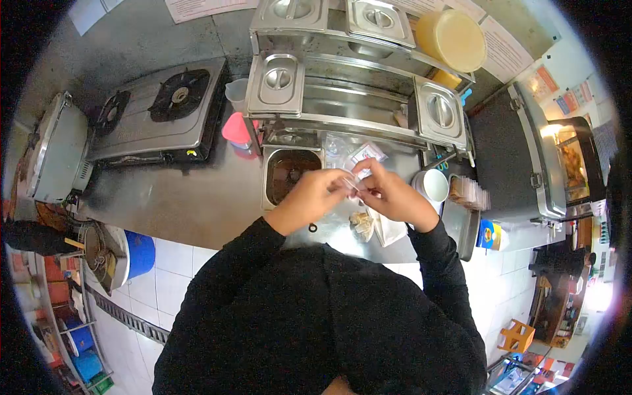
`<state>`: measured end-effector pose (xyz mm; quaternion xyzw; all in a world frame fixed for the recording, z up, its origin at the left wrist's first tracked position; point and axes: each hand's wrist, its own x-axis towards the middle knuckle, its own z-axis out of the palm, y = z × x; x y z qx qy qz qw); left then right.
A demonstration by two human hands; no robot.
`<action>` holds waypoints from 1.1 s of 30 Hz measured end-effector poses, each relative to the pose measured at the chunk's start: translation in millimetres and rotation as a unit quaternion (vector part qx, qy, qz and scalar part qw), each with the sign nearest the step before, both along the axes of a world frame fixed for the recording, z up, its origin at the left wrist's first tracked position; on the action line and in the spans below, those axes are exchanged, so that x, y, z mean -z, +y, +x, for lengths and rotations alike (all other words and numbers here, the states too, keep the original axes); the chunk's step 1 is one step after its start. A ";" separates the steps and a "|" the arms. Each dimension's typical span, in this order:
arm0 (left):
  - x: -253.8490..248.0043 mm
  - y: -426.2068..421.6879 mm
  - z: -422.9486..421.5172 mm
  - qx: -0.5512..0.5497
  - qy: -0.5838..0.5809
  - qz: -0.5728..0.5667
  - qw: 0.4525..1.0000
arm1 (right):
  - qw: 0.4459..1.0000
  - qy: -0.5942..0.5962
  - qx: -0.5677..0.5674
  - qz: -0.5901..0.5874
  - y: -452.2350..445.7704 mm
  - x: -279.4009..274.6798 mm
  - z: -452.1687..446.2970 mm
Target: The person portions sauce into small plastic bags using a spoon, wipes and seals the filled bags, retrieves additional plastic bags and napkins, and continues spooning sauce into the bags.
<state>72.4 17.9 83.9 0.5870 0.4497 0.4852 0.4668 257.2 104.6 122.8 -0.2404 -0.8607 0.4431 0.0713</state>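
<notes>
My left hand (315,191) and my right hand (394,194) meet above the steel counter, fingers pinched together. Between their fingertips is a small clear plastic piece (352,185), which looks like a little bag; its exact shape is blurred. Just left of my left hand sits a steel pan (265,191) with dark brown contents. Behind my hands lie clear plastic bags (337,148) and a printed packet (368,153). Below my right hand are a crumpled beige bundle (361,226) and a white flat tray-like thing (390,232), partly covered by that hand.
A steel rack with lidded pans (278,82) stands behind the counter (164,191). At left is a gas stove (158,108); a pink-lidded container (238,128) stands beside it. White tubs (433,186), stacked packets (469,193) and a large dark box (510,151) are at right.
</notes>
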 end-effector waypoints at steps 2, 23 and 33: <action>9.4 2.7 -10.0 -0.033 0.056 -0.003 0.998 | 0.994 0.071 0.074 -0.042 2.9 6.5 1.5; 28.1 -38.0 -64.8 -0.135 -0.131 -0.070 0.980 | 0.985 -0.004 0.139 0.101 52.6 188.3 23.6; 25.6 -23.5 -29.7 0.006 -0.137 -0.083 0.987 | 0.937 0.166 0.250 -0.181 34.8 76.3 37.3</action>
